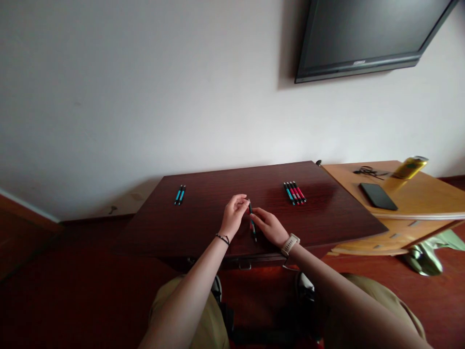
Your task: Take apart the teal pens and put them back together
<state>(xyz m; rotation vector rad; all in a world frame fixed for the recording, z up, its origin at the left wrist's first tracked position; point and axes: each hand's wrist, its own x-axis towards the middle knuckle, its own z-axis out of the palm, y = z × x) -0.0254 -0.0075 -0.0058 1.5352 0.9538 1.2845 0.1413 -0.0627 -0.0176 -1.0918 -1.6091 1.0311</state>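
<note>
Both hands (233,215) (271,227), fingers (241,198) pinched on a pen (253,230); yellow can (410,168) at right, contents hidden

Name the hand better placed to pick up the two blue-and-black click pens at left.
Left, most likely: the left hand is nearer those click pens, which lie on its side; the right hand is farther across the table.

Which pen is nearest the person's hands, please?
The lone pen between left hand and right hand; the blue pair lies farther left, the larger group farther right.
</note>
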